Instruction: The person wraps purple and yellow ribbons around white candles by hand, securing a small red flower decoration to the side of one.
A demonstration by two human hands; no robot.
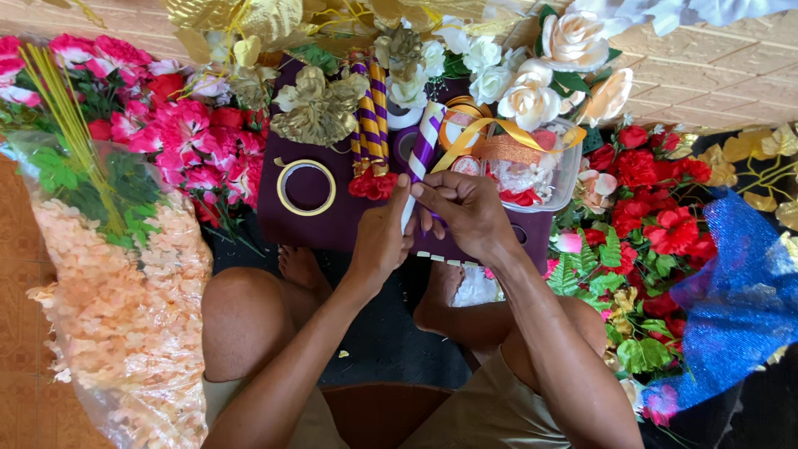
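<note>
A white stick wound with a purple ribbon spiral (426, 137) stands tilted above a dark purple board (299, 218). My left hand (381, 237) grips its lower part from the left. My right hand (462, 209) closes on it from the right, fingertips pinching the ribbon at the lower end. Two finished sticks with gold and purple stripes (370, 112) lie on the board, red petals at their base. A tape roll (306, 187) rests flat on the board to the left.
Pink and red fabric flowers (183, 137) and a clear bag of peach blossoms (125, 291) lie left. White roses (532, 91), a clear plastic tub (553, 170), red flowers (657, 199) and blue glitter mesh (736, 299) lie right. My bare legs are crossed below.
</note>
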